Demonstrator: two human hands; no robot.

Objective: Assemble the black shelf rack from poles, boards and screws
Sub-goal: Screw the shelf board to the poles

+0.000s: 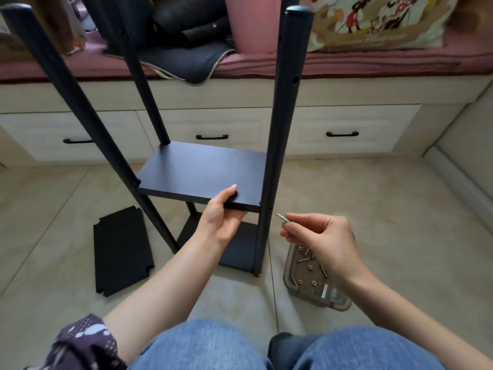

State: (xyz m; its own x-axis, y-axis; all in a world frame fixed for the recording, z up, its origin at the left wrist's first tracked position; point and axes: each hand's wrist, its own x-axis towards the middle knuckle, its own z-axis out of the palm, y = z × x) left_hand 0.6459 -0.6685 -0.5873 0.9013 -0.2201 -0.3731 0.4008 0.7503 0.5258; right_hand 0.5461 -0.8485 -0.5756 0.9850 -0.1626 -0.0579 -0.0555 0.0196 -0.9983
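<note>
The partly built black rack stands on the floor with upright poles, the nearest being the right pole (280, 129). A black middle board (200, 172) sits between the poles, above a bottom board (240, 249). My left hand (222, 214) grips the middle board's front edge, thumb on top and fingers underneath. My right hand (320, 236) pinches a silver screw (281, 217), its tip pointing at the right pole just beside the board's front right corner. A spare black board (121, 252) lies flat on the floor at the left.
A clear plastic tray (314, 279) holding several screws and nuts sits on the tiled floor under my right wrist. Behind the rack runs a drawer cabinet (346, 129) with black handles, topped by a pink cushion, bags and clothes. My knees in jeans fill the bottom.
</note>
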